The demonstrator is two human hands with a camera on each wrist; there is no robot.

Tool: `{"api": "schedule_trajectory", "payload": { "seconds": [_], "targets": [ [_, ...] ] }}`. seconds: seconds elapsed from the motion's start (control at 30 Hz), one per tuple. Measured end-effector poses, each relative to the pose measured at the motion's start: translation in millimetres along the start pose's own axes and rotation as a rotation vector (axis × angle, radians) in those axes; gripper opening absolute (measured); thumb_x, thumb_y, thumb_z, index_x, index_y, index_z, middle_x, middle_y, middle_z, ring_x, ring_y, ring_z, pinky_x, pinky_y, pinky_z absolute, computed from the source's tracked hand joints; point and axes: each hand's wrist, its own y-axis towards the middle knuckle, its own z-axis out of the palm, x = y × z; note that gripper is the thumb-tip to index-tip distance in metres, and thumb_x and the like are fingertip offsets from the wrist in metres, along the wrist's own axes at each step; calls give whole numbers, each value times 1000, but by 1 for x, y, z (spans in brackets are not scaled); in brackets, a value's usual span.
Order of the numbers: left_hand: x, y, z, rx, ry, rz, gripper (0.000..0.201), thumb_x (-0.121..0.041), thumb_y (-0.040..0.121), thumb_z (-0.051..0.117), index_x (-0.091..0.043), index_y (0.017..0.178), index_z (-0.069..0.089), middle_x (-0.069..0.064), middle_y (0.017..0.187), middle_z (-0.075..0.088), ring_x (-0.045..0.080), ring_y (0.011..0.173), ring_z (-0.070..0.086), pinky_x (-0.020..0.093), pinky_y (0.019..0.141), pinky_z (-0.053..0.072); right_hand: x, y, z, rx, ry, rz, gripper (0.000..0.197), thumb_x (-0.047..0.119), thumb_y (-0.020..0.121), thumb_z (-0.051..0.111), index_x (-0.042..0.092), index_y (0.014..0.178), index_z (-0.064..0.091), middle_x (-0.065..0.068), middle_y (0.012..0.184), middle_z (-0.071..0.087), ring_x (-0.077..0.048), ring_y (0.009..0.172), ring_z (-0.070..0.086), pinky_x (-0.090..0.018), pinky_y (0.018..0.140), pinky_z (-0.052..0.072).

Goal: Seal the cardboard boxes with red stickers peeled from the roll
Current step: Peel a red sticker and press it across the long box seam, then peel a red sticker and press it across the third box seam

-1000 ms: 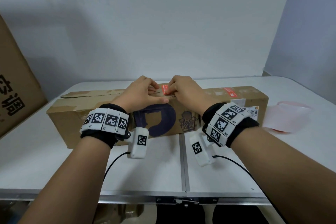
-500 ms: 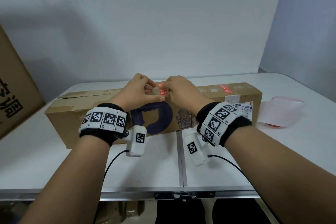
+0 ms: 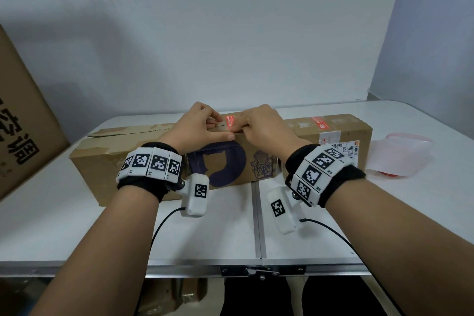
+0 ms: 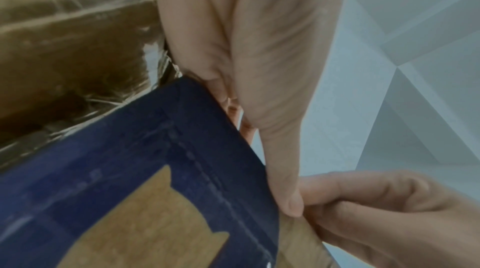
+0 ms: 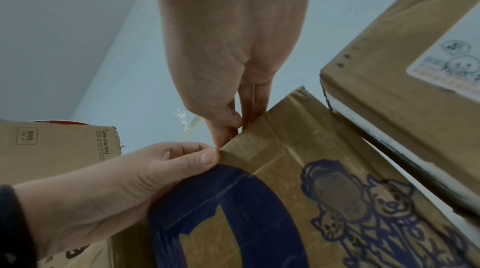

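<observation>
Your right fingers (image 3: 245, 128) are curled down onto the near end of the red sticker (image 3: 229, 121), pressing it at the top front edge of the long cardboard box (image 3: 302, 151); whether they pinch it or only press, I can't tell. Your left hand (image 3: 198, 127) sits just beside, fingers folded and thumb (image 5: 200, 156) braced against the box's front edge, holding nothing loose. Your right hand (image 3: 266, 126) is touching it, so the sticker is between both hands. The sticker runs away from you, across the lid seam, while the box's long axis runs left to right. By my read, the next rub goes forward along the sticker, and the right hand is nearer. Further right, a second red sticker (image 3: 319, 123) already lies on the lid. To the left the flap looks unsealed. There's open surface (image 3: 77, 213) in front, and the roll (image 3: 400, 159) lies well off right.
</observation>
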Motion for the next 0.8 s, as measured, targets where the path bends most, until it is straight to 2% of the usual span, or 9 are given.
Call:
{"api": "schedule_trajectory", "payload": {
  "seconds": [0.13,0.3,0.37,0.47,0.57,0.63,0.73,0.8],
  "targets": [
    [-4,-2,-3,29,54,-4,55,-46,69,77,-13,110,61,-5,113,43,5,98,55,19,97,45,2,-4,-3,-24,29,22,37,6,84,46,21,94,78,-4,106,75,-26,99,68,-39,89,54],
    [-18,-3,-8,57,195,51,50,-42,74,76,-11,109,61,-1,117,44,10,99,55,23,94,46,4,-5,-8,-39,70,40,37,3,82,43,15,86,77,-10,96,74,-28,81,66,-39,77,56],
    [-25,-3,-8,64,217,89,44,-35,75,77,-10,107,61,2,118,44,12,101,58,26,93,47,4,-4,-13,-26,116,23,37,0,81,42,13,84,77,-8,93,76,-25,80,67,-36,77,56],
    [-36,-1,-6,40,187,136,37,-32,79,74,-12,107,62,-1,120,45,9,102,58,22,90,44,2,-6,-20,-13,190,23,36,1,82,44,13,85,78,-2,96,75,-14,77,64,-26,75,53],
    [-52,7,2,-55,158,243,30,-31,86,65,-15,111,62,-2,121,48,7,101,57,23,93,46,-13,-12,-33,-161,257,72,36,2,82,44,17,82,77,-5,97,74,-21,88,64,-32,83,52],
    [-69,15,13,-108,119,312,22,-25,90,61,-18,110,63,-3,120,51,8,102,59,27,94,48,-31,-19,-49,-263,245,116,40,1,81,41,20,79,76,-4,92,73,-18,78,63,-33,77,52],
    [-101,28,38,-124,82,402,17,-19,91,57,-20,106,64,-5,117,55,8,100,60,31,93,49,-64,-37,-83,-386,230,209,41,0,82,39,18,78,76,0,80,69,-7,51,48,-27,59,43],
    [-122,36,55,-105,69,456,16,-19,93,54,-20,105,64,-6,114,56,7,98,60,33,91,51,-89,-53,-106,-451,202,272,41,-2,79,39,18,75,75,-5,75,70,-11,47,46,-27,54,40]
  ]
}}
